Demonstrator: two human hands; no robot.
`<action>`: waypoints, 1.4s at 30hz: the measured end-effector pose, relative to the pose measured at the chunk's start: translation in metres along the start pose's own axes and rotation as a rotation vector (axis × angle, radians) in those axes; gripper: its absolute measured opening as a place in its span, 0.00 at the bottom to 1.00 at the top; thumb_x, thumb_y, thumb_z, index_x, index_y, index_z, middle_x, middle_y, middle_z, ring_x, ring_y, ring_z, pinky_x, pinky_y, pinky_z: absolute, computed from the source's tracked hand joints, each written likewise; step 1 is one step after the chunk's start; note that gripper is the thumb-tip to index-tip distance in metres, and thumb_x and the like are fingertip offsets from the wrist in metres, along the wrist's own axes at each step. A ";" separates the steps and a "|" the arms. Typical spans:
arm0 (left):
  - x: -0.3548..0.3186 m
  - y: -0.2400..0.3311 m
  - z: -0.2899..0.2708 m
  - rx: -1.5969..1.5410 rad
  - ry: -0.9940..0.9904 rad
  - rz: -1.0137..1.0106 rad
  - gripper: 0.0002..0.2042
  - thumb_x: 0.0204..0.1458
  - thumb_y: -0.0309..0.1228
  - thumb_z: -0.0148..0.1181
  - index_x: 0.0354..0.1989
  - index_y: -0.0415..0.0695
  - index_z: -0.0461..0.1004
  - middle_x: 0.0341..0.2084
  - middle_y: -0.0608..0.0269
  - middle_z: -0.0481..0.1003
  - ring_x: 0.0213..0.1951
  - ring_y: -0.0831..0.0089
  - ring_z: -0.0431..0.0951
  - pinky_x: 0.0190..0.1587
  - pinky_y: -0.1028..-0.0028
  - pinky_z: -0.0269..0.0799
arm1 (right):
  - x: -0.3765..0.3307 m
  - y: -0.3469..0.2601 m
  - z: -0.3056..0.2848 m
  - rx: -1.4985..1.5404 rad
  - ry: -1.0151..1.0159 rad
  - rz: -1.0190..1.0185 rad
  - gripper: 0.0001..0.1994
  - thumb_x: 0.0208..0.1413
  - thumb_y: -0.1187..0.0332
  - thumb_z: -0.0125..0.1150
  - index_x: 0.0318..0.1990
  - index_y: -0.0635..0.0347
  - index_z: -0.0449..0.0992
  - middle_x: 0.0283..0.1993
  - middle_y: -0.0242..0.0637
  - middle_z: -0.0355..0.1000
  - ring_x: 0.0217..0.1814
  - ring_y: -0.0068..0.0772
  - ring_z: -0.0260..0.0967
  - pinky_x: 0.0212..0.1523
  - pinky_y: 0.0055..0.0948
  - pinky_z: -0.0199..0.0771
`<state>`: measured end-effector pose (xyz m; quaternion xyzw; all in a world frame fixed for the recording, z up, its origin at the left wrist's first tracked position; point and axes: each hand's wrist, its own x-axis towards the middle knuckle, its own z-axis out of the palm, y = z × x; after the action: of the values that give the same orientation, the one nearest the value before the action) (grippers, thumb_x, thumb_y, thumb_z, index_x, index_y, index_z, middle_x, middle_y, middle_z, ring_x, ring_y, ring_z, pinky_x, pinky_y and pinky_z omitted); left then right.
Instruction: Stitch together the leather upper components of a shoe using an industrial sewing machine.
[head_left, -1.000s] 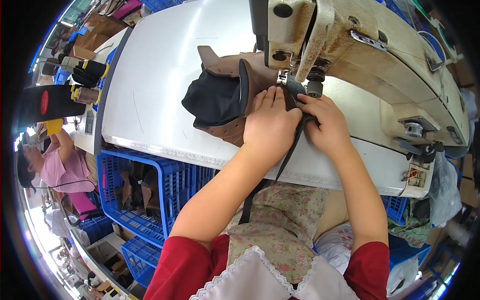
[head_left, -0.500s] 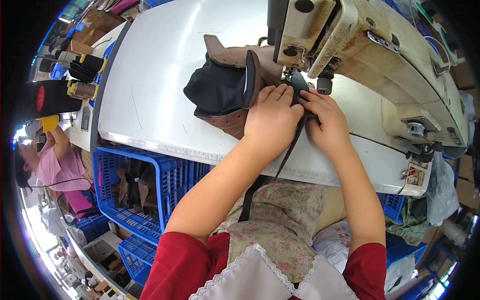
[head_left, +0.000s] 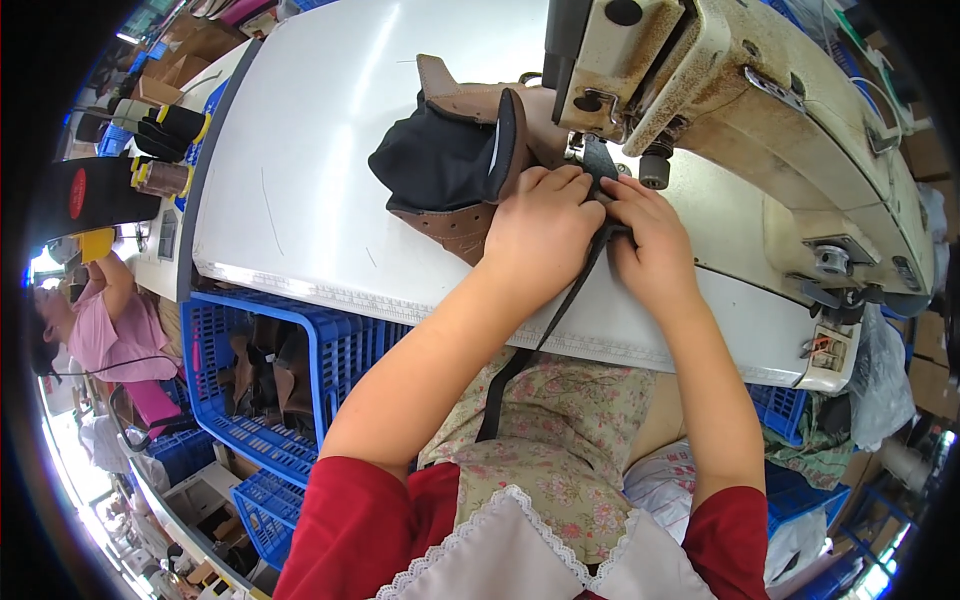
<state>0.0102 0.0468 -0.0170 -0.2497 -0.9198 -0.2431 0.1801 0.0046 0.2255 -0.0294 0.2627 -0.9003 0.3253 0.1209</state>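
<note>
1. Brown leather and dark cloth make up the shoe piece (head_left: 455,165), which lies on the white tabletop (head_left: 300,170) in the upper middle of the frame, right under the head of the old cream sewing machine (head_left: 740,90).
2. The fingers sit very close to the needle spot. I think a finger could get poked if it slides too far under the machine head.
3. The black strap (head_left: 560,310) hangs off the tabletop edge down to the lap. It could pull crooked or snag, and then the seam would go wrong.
4. The left hand (head_left: 540,235) lies flat, with its fingers nearly straight, pressing down on the shoe piece and the strap. Its grip is not wrapped around anything.
5. The right hand (head_left: 655,245) pinches the strap just beside the left hand; its grip is narrow, with the fingertips touching the strap.
6. A blue crate (head_left: 340,350) sits below the tabletop at lower left.
</note>
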 end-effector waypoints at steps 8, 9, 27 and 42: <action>0.002 -0.006 -0.007 0.002 -0.083 0.039 0.08 0.45 0.25 0.58 0.33 0.42 0.80 0.45 0.60 0.79 0.52 0.60 0.74 0.57 0.59 0.67 | -0.002 -0.003 0.006 -0.046 0.013 0.017 0.19 0.42 0.83 0.56 0.45 0.64 0.78 0.56 0.45 0.75 0.64 0.54 0.65 0.64 0.45 0.66; 0.002 -0.007 -0.007 0.013 -0.081 0.056 0.08 0.45 0.25 0.58 0.33 0.42 0.80 0.43 0.60 0.79 0.52 0.60 0.74 0.57 0.59 0.68 | -0.002 -0.004 0.007 -0.047 0.014 0.016 0.19 0.42 0.82 0.56 0.45 0.65 0.78 0.57 0.45 0.74 0.64 0.53 0.66 0.64 0.45 0.66; 0.012 -0.040 -0.018 -0.017 -0.117 0.219 0.13 0.36 0.25 0.65 0.34 0.43 0.80 0.44 0.63 0.81 0.52 0.60 0.75 0.54 0.61 0.72 | 0.000 -0.024 0.016 -0.152 0.023 0.017 0.18 0.45 0.78 0.59 0.47 0.67 0.77 0.59 0.44 0.72 0.61 0.51 0.66 0.63 0.44 0.67; 0.017 -0.046 -0.032 -0.159 -0.231 0.115 0.13 0.35 0.18 0.55 0.29 0.45 0.83 0.44 0.64 0.82 0.52 0.59 0.77 0.52 0.64 0.74 | -0.007 -0.025 0.015 -0.087 0.053 0.035 0.22 0.43 0.75 0.62 0.51 0.65 0.78 0.58 0.43 0.74 0.63 0.48 0.67 0.62 0.43 0.68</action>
<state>-0.0226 0.0012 0.0005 -0.3418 -0.8964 -0.2742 0.0664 0.0232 0.2023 -0.0308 0.2326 -0.9145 0.2948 0.1504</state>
